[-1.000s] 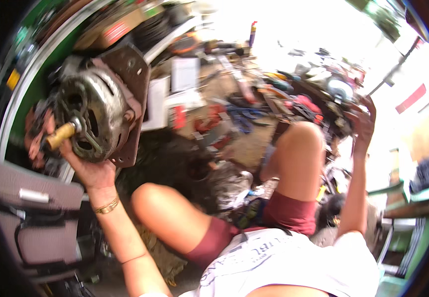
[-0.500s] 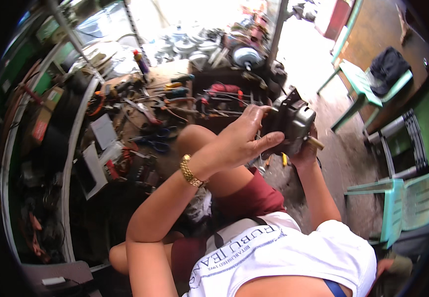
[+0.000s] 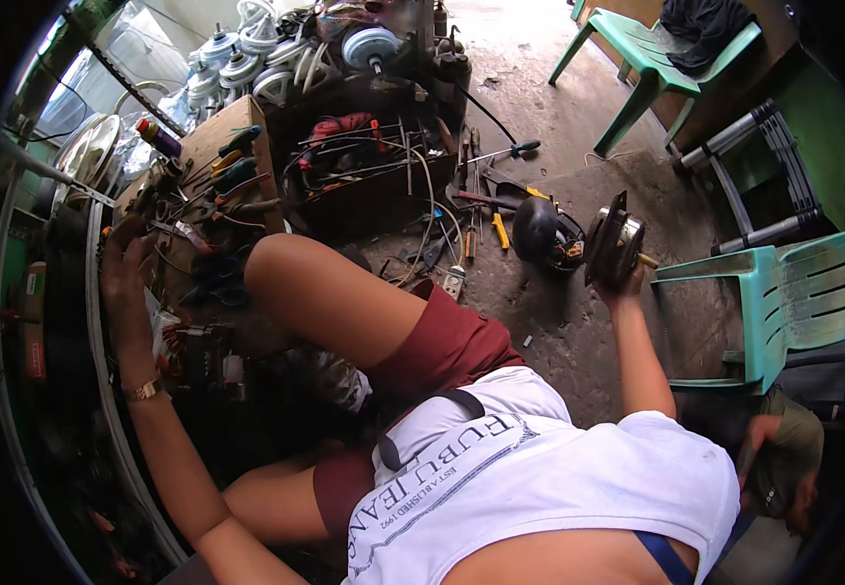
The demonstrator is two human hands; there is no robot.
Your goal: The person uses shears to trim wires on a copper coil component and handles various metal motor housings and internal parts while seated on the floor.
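My right hand (image 3: 621, 282) grips a small electric motor (image 3: 619, 238) from below, holding it up over the floor. The motor has a dark flat plate on one side, a silvery casing and a brass-coloured stub pointing right. At the far left, my left hand (image 3: 128, 283) reaches over the edge of the cluttered workbench, fingers stretched apart, nothing seen in them. Pliers (image 3: 247, 207) and dark-handled scissors (image 3: 218, 276) lie near it on the bench. A rounded black housing (image 3: 537, 230) with wires and parts showing inside rests on the floor beside the motor.
An open dark toolbox (image 3: 364, 185) stands beyond my knee. Screwdrivers and a yellow-handled tool (image 3: 500, 231) lie on the floor with a power strip (image 3: 454, 283). Green plastic chairs (image 3: 768, 302) and a folded ladder (image 3: 764, 195) stand right. Another person (image 3: 783, 448) sits low at right.
My left hand has let go of the motor and swung left to the bench. My right hand keeps the motor. The view has shifted, bringing the black housing on the floor into sight.
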